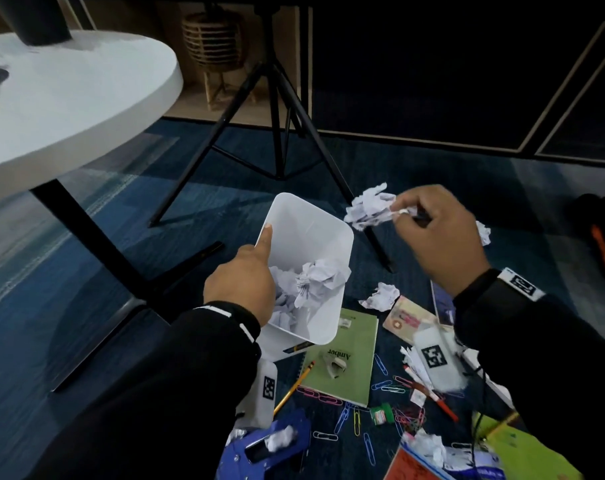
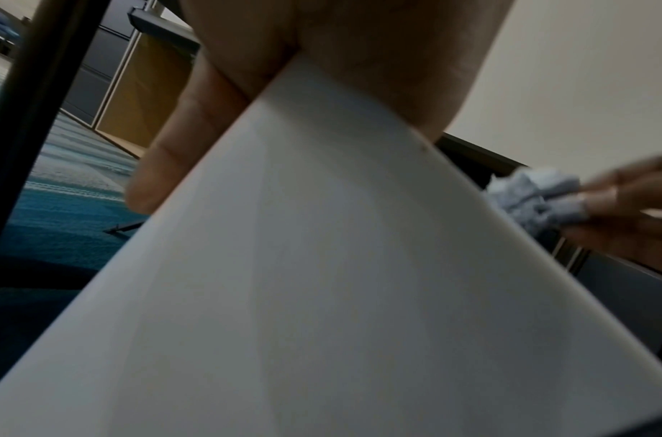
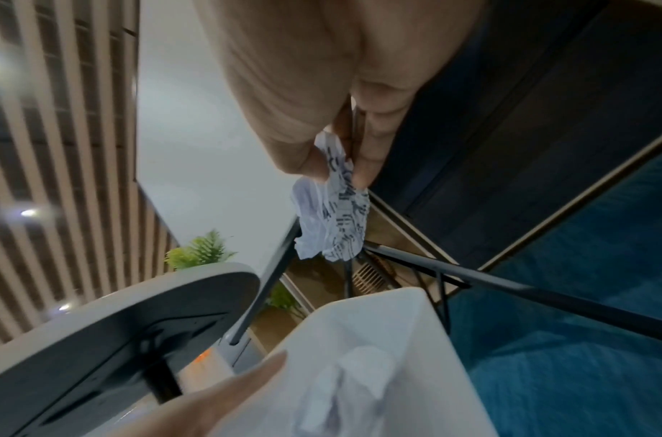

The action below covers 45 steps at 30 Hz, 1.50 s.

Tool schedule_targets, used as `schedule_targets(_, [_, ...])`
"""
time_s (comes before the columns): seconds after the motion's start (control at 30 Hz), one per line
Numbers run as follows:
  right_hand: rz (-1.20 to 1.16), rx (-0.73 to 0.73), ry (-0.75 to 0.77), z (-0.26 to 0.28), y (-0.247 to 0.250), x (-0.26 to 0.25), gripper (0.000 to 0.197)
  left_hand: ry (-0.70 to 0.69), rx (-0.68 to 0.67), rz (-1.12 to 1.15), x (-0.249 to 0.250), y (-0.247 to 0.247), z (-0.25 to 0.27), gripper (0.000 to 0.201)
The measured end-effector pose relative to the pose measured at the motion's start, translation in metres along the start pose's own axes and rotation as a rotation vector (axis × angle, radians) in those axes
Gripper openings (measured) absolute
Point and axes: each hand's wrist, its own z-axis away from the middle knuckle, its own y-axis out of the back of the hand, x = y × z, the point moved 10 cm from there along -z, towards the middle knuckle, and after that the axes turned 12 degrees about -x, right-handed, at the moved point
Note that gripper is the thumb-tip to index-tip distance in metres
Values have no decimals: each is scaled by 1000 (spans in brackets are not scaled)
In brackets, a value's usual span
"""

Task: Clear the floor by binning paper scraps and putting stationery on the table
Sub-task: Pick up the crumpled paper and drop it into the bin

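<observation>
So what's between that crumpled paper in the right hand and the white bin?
Nothing; the head view shows only carpet behind the gap between crumpled paper and white bin.

We lose left hand [image 1: 240,282] fingers behind white plastic bin [image 1: 315,237] wall. Left wrist view: bin wall blocks most of scene, right hand [image 2: 628,207] blurred. Blue stapler [image 1: 270,448] cut off by bottom edge. Text on crumpled printed paper scrap [image 3: 333,213] unreadable.

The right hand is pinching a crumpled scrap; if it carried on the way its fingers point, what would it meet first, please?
Probably the white bin's far rim, or it passes just above; depth is unclear. The right hand pinches the paper scrap.
</observation>
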Motion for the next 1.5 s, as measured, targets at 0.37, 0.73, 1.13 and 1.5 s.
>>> schedule_targets(0.37, [150, -647, -65, 8, -120, -26, 55, -4, -23, -2, -3, 0, 2, 97])
schedule_targets(0.73, [209, -687, -51, 0, -152, -44, 64, -23, -13, -23, -2, -3, -3, 90])
schedule_targets(1.13, [95, -491, -345, 74, -109, 68, 5, -83, -37, -14, -33, -2, 13, 98])
schedule_targets(1.5, [62, -1051, -262, 205, -281, 30, 26, -49, 2, 55, -93, 14, 55, 94])
